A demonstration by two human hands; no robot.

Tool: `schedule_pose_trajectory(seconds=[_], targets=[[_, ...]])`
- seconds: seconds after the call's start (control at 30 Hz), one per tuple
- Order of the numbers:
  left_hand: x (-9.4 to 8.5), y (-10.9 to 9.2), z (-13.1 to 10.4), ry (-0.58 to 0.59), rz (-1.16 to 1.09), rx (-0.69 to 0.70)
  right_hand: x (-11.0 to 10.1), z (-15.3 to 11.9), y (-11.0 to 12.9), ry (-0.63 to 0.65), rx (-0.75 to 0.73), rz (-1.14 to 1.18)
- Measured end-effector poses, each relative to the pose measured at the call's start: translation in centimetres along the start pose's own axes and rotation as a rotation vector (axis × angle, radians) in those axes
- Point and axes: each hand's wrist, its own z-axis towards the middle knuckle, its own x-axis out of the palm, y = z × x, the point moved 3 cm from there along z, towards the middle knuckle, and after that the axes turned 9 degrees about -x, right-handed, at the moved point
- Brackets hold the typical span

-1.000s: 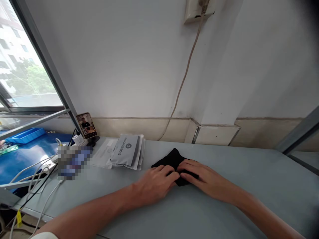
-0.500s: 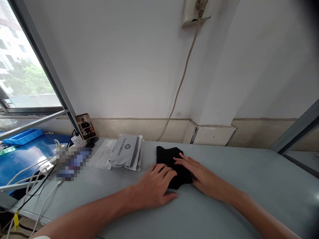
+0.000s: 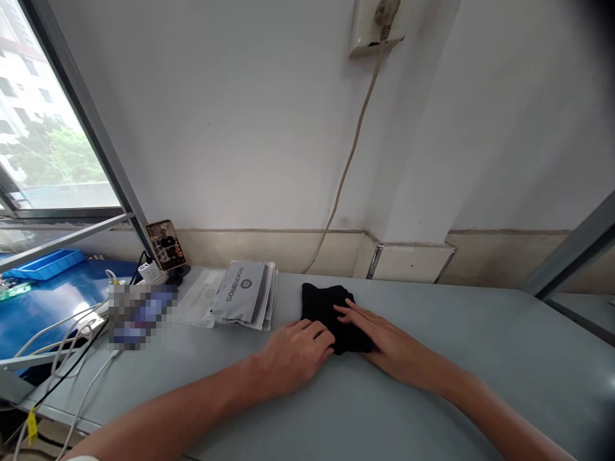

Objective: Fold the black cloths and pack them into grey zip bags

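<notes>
A small piece of black folded fabric (image 3: 324, 302) lies on the grey tabletop in front of me; its exact kind does not show. My left hand (image 3: 300, 352) is at its near left edge, fingers bent over the cloth and closed on that edge, the thumb hidden. Across the fabric's right side rests my right hand (image 3: 379, 333), its fingers stretched out and slightly apart, with the thumb by the near right corner.
Left of the fabric lies a stack of grey printed plastic pouches (image 3: 243, 291), beside a clear bag (image 3: 196, 298). A phone on a stand (image 3: 166, 244) leans further left, near cables and a power strip (image 3: 98, 315). The wall (image 3: 269, 141) rises behind the grey table (image 3: 456, 333).
The fabric's near edge has been turned in, so the piece is shorter towards me. My left thumb has drawn in against the fabric; my right hand has barely moved.
</notes>
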Motion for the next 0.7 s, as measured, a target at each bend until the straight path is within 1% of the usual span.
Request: schedule_pose_trajectory(seconds=[0.07,0.1,0.17,0.2,0.23,0.27,0.3,0.33,0.4,0.43,0.47,0.5,0.53,0.6,0.63,0.7], targets=[[-1.2,0.0,0.2,-0.021,-0.067,-0.011,0.0,0.0,-0.1,-0.011,-0.015,-0.013],[-2.2,0.1,0.4,-0.041,-0.105,-0.009,0.1,0.0,-0.1,-0.016,-0.024,-0.025],[-5.0,0.7,0.6,-0.12,-0.162,-0.02,0.1,0.0,-0.2,-0.02,-0.036,-0.057],[-6.7,1.4,0.7,-0.157,-0.185,-0.044,0.1,0.0,-0.2,-0.021,-0.038,-0.074],[-8.3,2.5,0.8,-0.194,-0.21,-0.101,0.0,0.1,-0.2,-0.021,-0.038,-0.088],[-9.9,4.1,0.7,-0.252,-0.212,-0.204,0.0,0.1,-0.2,-0.025,-0.038,-0.098],[-11.5,5.9,0.5,-0.336,-0.181,-0.316,-0.1,0.1,-0.2,-0.035,-0.038,-0.106],[-12.7,8.0,0.1,-0.394,-0.132,-0.416,-0.2,0.1,-0.1,-0.053,-0.039,-0.114],[-14.0,12.5,-0.9,-0.445,0.002,-0.57,-0.5,0.0,0.1,-0.102,-0.045,-0.14],[-14.0,14.9,-1.5,-0.411,0.073,-0.655,-0.7,0.1,0.3,-0.128,-0.049,-0.163],[-13.6,17.2,-2.2,-0.298,0.124,-0.754,-0.8,0.1,0.4,-0.15,-0.052,-0.194],[-12.6,19.3,-2.8,-0.108,0.137,-0.839,-0.9,0.2,0.6,-0.167,-0.051,-0.233],[-11.7,20.9,-3.4,-0.004,0.121,-0.869,-1.0,0.2,0.8,-0.179,-0.045,-0.281],[-9.9,23.0,-4.3,0.144,0.068,-0.864,-1.1,0.4,1.0,-0.189,-0.02,-0.389],[-9.0,23.6,-4.6,0.202,0.038,-0.85,-1.0,0.5,1.1,-0.188,-0.006,-0.438],[-7.8,24.1,-4.9,0.267,0.008,-0.828,-0.9,0.6,1.2,-0.187,0.012,-0.508]])
